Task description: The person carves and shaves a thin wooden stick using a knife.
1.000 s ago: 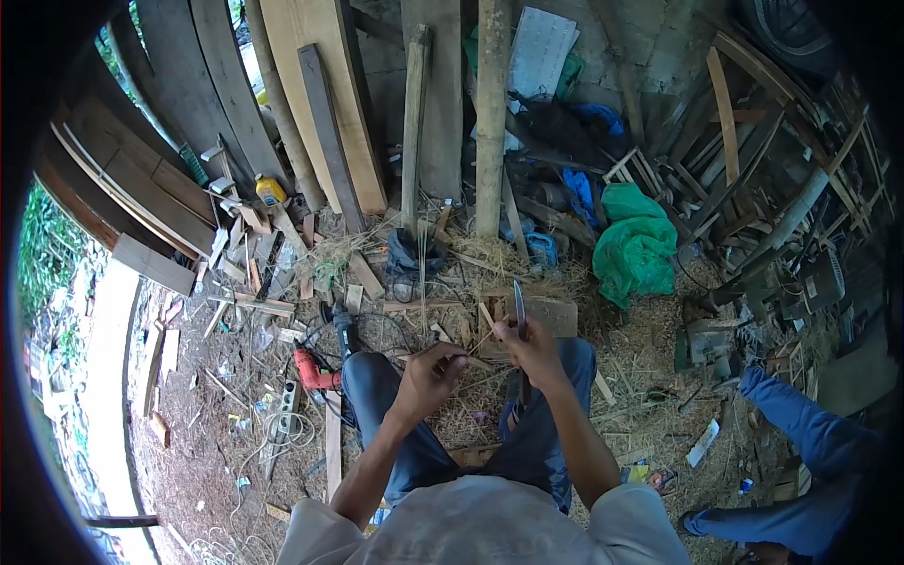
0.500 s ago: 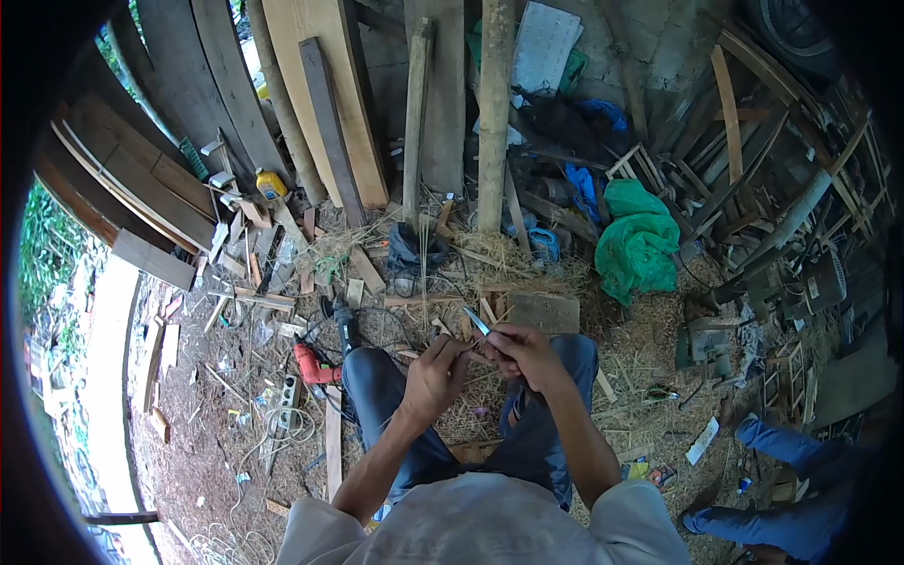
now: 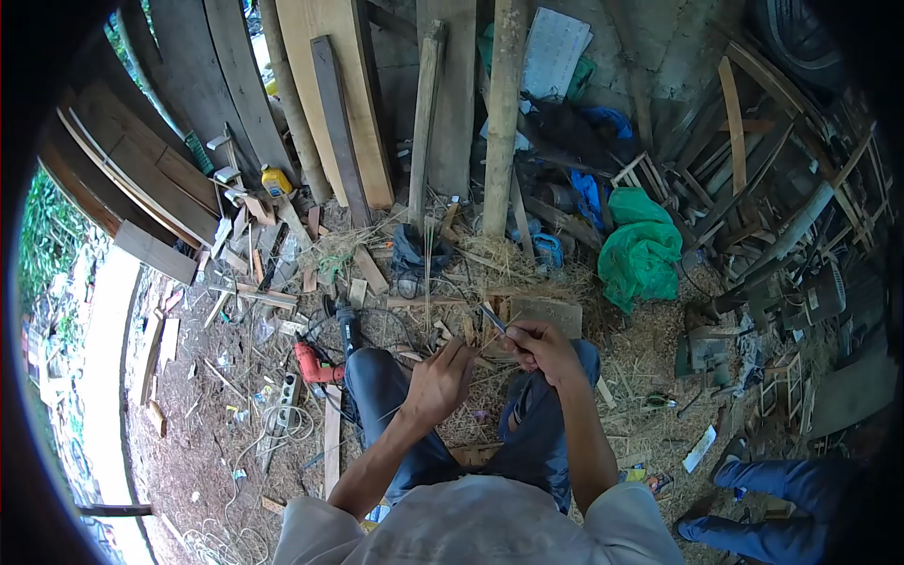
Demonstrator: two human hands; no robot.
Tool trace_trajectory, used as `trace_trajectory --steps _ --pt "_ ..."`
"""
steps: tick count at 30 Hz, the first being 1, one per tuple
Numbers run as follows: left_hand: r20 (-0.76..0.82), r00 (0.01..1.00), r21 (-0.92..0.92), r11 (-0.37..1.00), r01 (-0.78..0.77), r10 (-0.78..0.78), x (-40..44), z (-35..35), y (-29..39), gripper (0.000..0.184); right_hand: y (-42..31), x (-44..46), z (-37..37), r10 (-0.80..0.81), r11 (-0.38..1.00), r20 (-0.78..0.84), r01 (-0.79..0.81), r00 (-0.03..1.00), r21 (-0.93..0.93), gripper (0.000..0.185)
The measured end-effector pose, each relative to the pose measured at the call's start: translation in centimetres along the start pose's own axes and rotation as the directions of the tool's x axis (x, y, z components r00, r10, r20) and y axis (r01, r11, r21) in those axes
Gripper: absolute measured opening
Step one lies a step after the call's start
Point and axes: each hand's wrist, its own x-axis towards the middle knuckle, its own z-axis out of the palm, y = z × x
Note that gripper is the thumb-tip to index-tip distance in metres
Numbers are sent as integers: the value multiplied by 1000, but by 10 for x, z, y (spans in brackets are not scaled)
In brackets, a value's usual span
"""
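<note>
My right hand [image 3: 544,352] is wrapped round the handle of a knife [image 3: 493,318], whose blade points up and to the left. Just left of it, my left hand [image 3: 439,381] is closed in a pinch on a thin strip [image 3: 484,348], which looks like wood or bamboo. The hands are a short way apart above the gap between my knees. The strip's ends are too fine to make out clearly. Below the knife, a flat wooden block [image 3: 548,315] lies on the ground.
A red drill [image 3: 315,365], an angle grinder [image 3: 347,325] and a power strip [image 3: 286,400] lie at the left. Boards [image 3: 330,104] lean ahead. A green plastic bag [image 3: 640,250] is at the right. Another person's legs [image 3: 782,499] show at the lower right.
The knife has swung from upright to pointing up-left, and my left hand has moved slightly right. The other person's legs have shifted left and down.
</note>
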Motion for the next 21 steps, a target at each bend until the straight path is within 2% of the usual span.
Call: trace_trajectory --steps 7,9,10,11,13,15,16,17,18,20,21 --pt "19 1000 39 999 -5 5 -6 0 -6 14 -1 2 10 29 998 -57 -32 998 -57 16" --pt "33 999 56 998 -3 1 -7 -5 -5 15 1 7 7 46 990 -52 -52 998 -130 16" --pt "35 999 60 998 23 -25 -9 -11 -3 15 14 21 -7 -119 959 -233 51 965 -280 17" --pt "38 998 62 997 48 -50 -12 -15 -4 15 23 29 -26 -301 891 -378 118 876 -438 18" --pt "-11 995 22 995 97 -96 -28 -22 -14 13 -11 17 -62 -273 959 -523 187 807 -212 21" --pt "-69 987 -12 989 148 -149 -31 -23 -29 11 -21 14 -64 -274 957 -446 199 852 -210 22" --pt "-103 971 -101 974 205 -215 -31 -16 -36 9 -22 8 -63 -265 958 -380 196 886 -210 24" --pt "-128 952 -194 948 250 -278 -30 -10 -39 6 -17 4 -57 -223 953 -310 139 924 -269 27" --pt "-122 954 -202 948 245 -273 -26 -8 -35 6 -12 0 -40 -174 940 -247 86 953 -330 30" --pt "-76 953 -350 902 251 -294 -13 -6 -21 6 4 -4 -10 -80 986 -97 65 992 -152 25" --pt "-75 955 -353 903 245 -288 -10 -3 -17 6 8 -6 5 -84 986 -102 68 991 -153 25"
